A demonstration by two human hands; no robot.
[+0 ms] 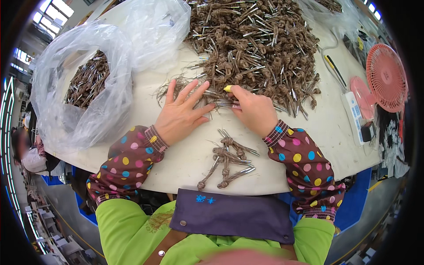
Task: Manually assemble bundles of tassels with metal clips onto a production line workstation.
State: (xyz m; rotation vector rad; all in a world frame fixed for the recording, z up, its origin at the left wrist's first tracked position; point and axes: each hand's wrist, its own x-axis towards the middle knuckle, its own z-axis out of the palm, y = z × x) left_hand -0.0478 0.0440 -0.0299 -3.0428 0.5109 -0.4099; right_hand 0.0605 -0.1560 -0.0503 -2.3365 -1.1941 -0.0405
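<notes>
My left hand (183, 112) lies with its fingers spread over loose brown fibre ends (179, 88) on the table, holding nothing I can see. Closed beside it, my right hand (256, 108) grips a small tool with a yellow end (228, 88); the fingers hide most of it, so its kind is unclear. Thin metal-tipped cord ends lie between the two hands. Just beyond them rises a big heap of knotted brown cords (260, 48) with silvery tips. Several more knotted cords (227, 163) lie apart in front of me, near the table's front edge.
On the left, a clear plastic bag (48, 101) stands open around more knotted cords (90, 79); another clear bag (154, 35) lies behind it. At right are a pink fan (386, 77), a white power strip (354, 117) and a pen (335, 70). Fibre scraps dot the pale table (176, 159).
</notes>
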